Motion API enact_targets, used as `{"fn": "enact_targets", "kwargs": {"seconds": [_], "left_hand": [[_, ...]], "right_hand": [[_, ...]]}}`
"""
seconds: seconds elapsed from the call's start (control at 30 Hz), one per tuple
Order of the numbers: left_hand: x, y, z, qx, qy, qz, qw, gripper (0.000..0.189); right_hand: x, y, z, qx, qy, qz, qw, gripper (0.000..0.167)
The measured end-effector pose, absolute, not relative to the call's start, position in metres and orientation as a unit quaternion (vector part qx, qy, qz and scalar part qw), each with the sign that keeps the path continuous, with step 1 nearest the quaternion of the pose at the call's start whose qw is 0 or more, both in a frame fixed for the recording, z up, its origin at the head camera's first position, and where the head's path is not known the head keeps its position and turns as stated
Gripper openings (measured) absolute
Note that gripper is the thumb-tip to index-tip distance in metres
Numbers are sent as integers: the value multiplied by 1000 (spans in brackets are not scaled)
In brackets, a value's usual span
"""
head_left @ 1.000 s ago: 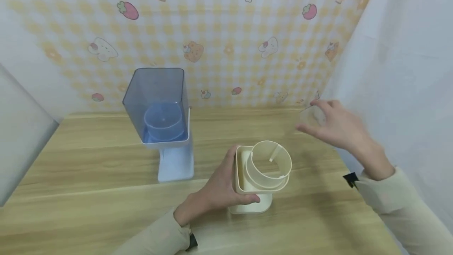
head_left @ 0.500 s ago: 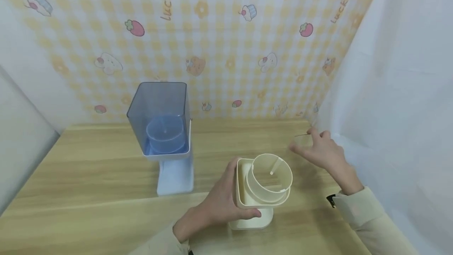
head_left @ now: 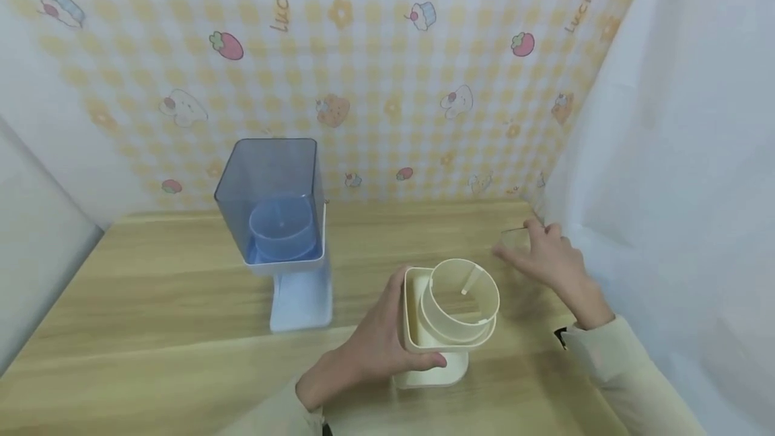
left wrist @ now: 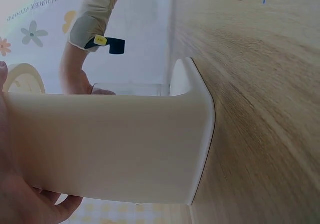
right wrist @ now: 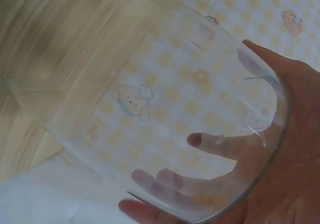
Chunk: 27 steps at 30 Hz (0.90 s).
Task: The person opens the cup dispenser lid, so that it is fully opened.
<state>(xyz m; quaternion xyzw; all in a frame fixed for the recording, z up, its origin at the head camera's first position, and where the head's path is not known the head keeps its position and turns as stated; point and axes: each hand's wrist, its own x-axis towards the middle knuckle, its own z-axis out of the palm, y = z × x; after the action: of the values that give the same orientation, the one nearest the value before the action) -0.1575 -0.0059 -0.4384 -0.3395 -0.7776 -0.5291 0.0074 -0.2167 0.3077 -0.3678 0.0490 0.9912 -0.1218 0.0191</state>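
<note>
My left hand grips a cream plastic stand, its fingers and thumb around the square upper housing. A round, open collar rises from that housing, and the stand's foot rests on the table. To the right of it, my right hand holds a clear plastic container by one end, fingers and thumb spread around its wall. In the head view the container is so transparent that little more than its edge shows, close over the table. The left wrist view shows the stand's smooth back.
A blue dispenser with a smoky, see-through square hopper stands at the left on the wood-grain table. Behind the table hangs a yellow checked cloth, and a white curtain hangs along the right side.
My right hand has lowered the clear container toward the table and turned it, staying nearly still over the last half second. My left hand keeps its grip on the cream stand; the head view has shifted slightly.
</note>
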Motion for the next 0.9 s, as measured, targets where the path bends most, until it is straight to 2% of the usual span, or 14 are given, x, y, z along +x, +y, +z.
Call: {"fn": "enact_targets", "kwargs": {"seconds": [0.1, 0.2, 0.23, 0.3, 0.4, 0.53, 0.6, 0.67, 0.77, 0.9], "left_hand": [[-163, -6, -435, -340, -781, -525, 7, 125], [-167, -9, -433, -340, -778, -528, 0, 128], [-168, -10, -433, -339, -777, -531, -5, 129], [-167, -14, -433, -335, -776, -534, -10, 131], [-159, -20, -432, -328, -770, -547, -2, 125], [-136, -26, -434, -337, -753, -563, 50, 98], [-122, -27, -435, -345, -744, -568, 73, 81], [-107, -26, -436, -345, -735, -580, 73, 70], [-92, -21, -435, -348, -728, -587, 60, 69], [-88, -13, -434, -334, -729, -596, 35, 65]], "right_hand": [[-220, 303, -364, 15, 988, -141, -53, 97], [-222, 292, -359, -62, 965, -228, -116, 70], [-222, 286, -358, -91, 951, -274, -114, 61], [-221, 273, -358, -148, 909, -381, -79, 48], [-219, 251, -364, -236, 813, -533, 19, 52], [-215, 230, -378, -339, 631, -672, 191, 65], [-213, 224, -383, -368, 561, -696, 257, 68], [-213, 219, -387, -392, 511, -700, 308, 69], [-212, 214, -391, -422, 485, -689, 335, 69], [-206, 211, -394, -435, 493, -679, 328, 69]]}}
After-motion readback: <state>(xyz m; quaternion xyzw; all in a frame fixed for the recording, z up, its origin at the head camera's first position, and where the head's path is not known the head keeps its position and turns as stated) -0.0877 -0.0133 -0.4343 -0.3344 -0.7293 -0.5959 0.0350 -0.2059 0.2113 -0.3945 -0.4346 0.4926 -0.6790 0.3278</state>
